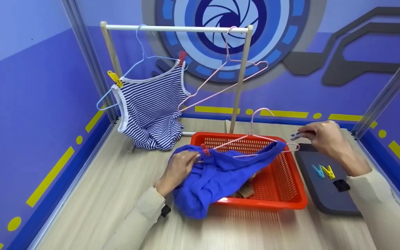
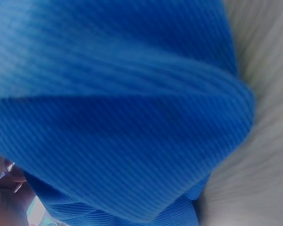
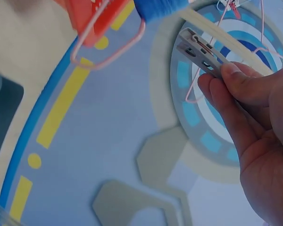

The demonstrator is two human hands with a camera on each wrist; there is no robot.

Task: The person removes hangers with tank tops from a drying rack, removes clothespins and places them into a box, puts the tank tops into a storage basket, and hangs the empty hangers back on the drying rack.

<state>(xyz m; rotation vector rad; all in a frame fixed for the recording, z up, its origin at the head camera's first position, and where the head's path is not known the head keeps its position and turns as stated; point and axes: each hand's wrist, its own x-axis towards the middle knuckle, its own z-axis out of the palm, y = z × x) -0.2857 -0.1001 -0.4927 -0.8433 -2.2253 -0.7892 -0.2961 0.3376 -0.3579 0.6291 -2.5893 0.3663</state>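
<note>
My left hand (image 1: 179,169) grips the upper left part of a blue garment (image 1: 217,177) together with the end of a pink hanger (image 1: 252,133). A red clothespin (image 1: 205,149) clips the cloth to the hanger beside my fingers. The garment drapes over the basket's front left; ribbed blue cloth (image 2: 122,141) fills most of the left wrist view. To the right, above the dark tray, my right hand (image 1: 326,139) pinches a grey clothespin (image 3: 200,52) between thumb and fingers, apart from the garment. The hanger's right end pokes out past the cloth.
An orange-red basket (image 1: 290,187) holds some brown cloth (image 1: 246,190). Blue (image 1: 318,171) and yellow (image 1: 328,172) clothespins lie on the dark tray (image 1: 332,198). Behind, a rack (image 1: 175,28) carries a striped top (image 1: 155,104) on a blue hanger and a bare pink hanger (image 1: 221,66).
</note>
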